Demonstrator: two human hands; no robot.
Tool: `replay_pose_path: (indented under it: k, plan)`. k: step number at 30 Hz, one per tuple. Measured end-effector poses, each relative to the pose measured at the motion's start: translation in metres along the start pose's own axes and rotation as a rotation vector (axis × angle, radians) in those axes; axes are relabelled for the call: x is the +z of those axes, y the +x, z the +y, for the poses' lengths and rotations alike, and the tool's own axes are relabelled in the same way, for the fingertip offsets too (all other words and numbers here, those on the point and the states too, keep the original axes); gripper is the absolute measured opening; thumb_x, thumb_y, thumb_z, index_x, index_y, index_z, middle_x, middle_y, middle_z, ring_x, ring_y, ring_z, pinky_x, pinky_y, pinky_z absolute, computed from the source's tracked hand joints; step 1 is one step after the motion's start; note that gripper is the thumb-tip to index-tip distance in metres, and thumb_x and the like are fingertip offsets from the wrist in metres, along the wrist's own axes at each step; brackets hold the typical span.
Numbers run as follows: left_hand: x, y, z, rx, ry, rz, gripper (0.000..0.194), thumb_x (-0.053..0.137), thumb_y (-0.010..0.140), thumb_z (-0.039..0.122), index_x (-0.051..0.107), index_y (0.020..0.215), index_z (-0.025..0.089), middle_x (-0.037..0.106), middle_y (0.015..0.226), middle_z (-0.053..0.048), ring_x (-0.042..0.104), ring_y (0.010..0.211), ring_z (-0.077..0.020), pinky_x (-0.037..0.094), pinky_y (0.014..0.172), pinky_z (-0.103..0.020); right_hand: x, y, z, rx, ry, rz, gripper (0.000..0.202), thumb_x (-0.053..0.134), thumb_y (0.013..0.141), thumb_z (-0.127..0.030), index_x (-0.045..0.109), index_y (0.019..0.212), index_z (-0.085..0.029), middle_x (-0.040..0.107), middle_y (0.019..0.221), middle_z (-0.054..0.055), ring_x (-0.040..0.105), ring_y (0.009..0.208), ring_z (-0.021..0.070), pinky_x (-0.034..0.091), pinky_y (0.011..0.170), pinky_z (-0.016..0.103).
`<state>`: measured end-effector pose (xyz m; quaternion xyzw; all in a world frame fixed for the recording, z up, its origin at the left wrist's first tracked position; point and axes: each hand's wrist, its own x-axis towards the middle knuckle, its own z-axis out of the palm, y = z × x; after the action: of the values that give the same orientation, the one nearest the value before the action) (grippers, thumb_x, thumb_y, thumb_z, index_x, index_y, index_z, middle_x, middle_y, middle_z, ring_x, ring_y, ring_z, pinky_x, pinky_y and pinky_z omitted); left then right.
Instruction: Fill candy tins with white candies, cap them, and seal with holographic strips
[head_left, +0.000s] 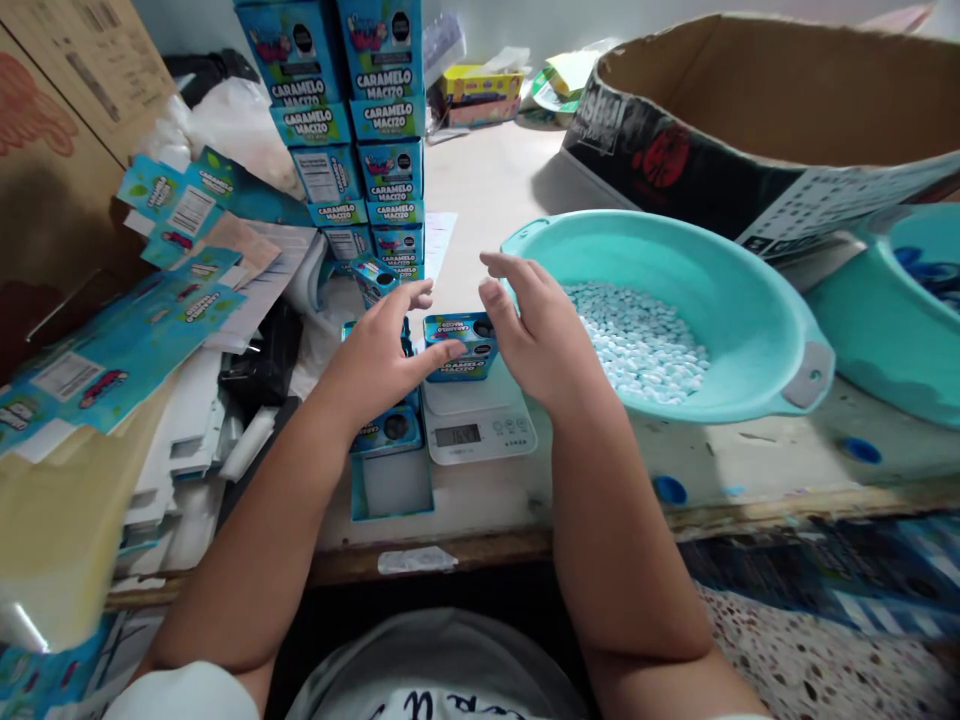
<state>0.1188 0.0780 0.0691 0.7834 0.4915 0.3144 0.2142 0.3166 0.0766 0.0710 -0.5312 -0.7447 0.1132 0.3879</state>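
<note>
A blue candy box (459, 366) stands on a white digital scale (480, 430), whose display shows digits too blurred to read surely. Just left of that box is my left hand (382, 355), fingers apart and holding nothing; its thumb reaches in front of the box. My right hand (536, 330) hovers at the box's right side, thumb and fingers spread, with nothing in it. Beside the scale, partly under my left hand, lies another blue box (388, 430), and nearer me is an open blue-edged tray (394, 485). Whether either hand touches the box I cannot tell.
Stacked blue boxes (386, 100) rise behind my left hand. A turquoise tub (750, 300) of pale candies stands right, a second tub (862, 320) beyond it. Behind is a large cardboard box (697, 170). Flat printed cartons (135, 340) lie left. Blue caps (670, 489) sit near the table edge.
</note>
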Motion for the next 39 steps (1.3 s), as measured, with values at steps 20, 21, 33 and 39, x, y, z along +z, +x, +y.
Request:
replay_pose_path:
  k: [20, 21, 33, 39]
  plan:
    - [-0.026, -0.025, -0.007, 0.026, 0.304, -0.334, 0.109, 0.084, 0.069, 0.065, 0.029, 0.16, 0.036, 0.047, 0.155, -0.008, 0.042, 0.143, -0.0403, 0.035, 0.118, -0.057, 0.004, 0.0, 0.009, -0.081, 0.083, 0.08, 0.059, 0.026, 0.107, -0.063, 0.071, 0.107, -0.024, 0.07, 0.107, 0.008, 0.062, 0.119, 0.0281, 0.047, 0.108, 0.049]
    - [-0.026, -0.024, -0.009, 0.027, 0.297, -0.328, 0.11, 0.084, 0.068, 0.066, 0.03, 0.159, 0.036, 0.049, 0.153, -0.009, 0.044, 0.141, -0.0405, 0.037, 0.116, -0.057, 0.005, 0.0, 0.009, -0.076, 0.081, 0.076, 0.059, 0.027, 0.107, -0.063, 0.071, 0.105, -0.024, 0.07, 0.106, 0.009, 0.062, 0.12, 0.0283, 0.047, 0.107, 0.05]
    - [-0.013, -0.002, -0.032, 0.054, 0.252, -0.043, 0.069, 0.033, 0.099, 0.075, 0.064, 0.132, 0.023, 0.068, 0.117, -0.009, 0.058, 0.114, -0.0286, 0.042, 0.11, -0.049, 0.005, 0.0, 0.009, -0.083, 0.054, 0.049, 0.057, 0.028, 0.108, -0.061, 0.07, 0.1, -0.023, 0.069, 0.103, 0.007, 0.064, 0.117, 0.0262, 0.048, 0.106, 0.05]
    - [-0.011, -0.002, -0.03, 0.056, 0.287, -0.05, 0.065, 0.03, 0.101, 0.072, 0.068, 0.121, 0.023, 0.069, 0.116, -0.007, 0.057, 0.112, -0.0276, 0.04, 0.11, -0.049, 0.007, 0.0, 0.011, -0.08, 0.082, 0.032, 0.05, 0.035, 0.107, -0.059, 0.07, 0.097, -0.024, 0.067, 0.1, 0.005, 0.064, 0.117, 0.0253, 0.047, 0.108, 0.049]
